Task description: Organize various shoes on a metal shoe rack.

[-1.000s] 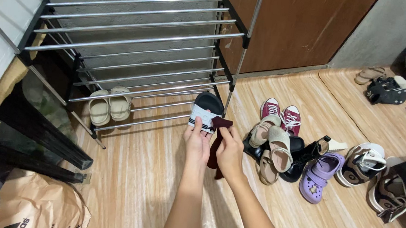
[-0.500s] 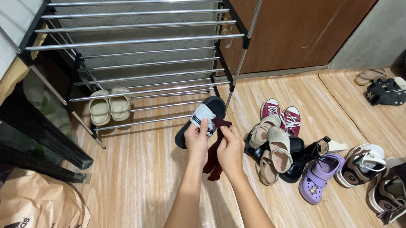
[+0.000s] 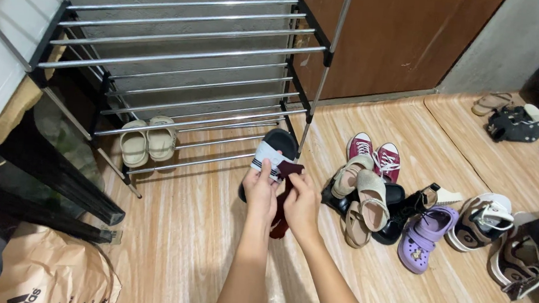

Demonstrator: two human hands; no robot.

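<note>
Left hand: the left hand (image 3: 261, 189), centre of the frame, holds a black slide sandal (image 3: 269, 156) by its white strap, fingers curled over the strap with the thumb on top; the sandal is lifted off the floor and tilted, toe toward the rack
Right hand: the right hand (image 3: 302, 202), just beside the left, has its fingers pinching a dark red cloth (image 3: 284, 194) against the strap; the rest of the cloth hangs down between the two hands
Rack: a metal shoe rack (image 3: 180, 67) fills the upper left of the frame; a pair of cream slippers (image 3: 147, 140) sits on its lowest bars, at the left end, with the bars beside them bare
Floor: a wood-pattern floor (image 3: 193, 229); right of the hands lie red sneakers (image 3: 372, 153), beige sandals (image 3: 362, 191) over black shoes, a purple clog (image 3: 423, 237), and more footwear toward the right edge
Lower left: a tan paper bag (image 3: 48, 275)
Risk, grip: the sandal hangs from the strap alone, so it could likely swing or slip if the left fingers loosen while the right hand works the cloth
Risk, cloth: the dangling end may catch on the sandal's sole or brush the floor and pick up dirt
Risk, rack: the bars are thin and spaced, so a sandal set down crooked could tip through the gap
</note>
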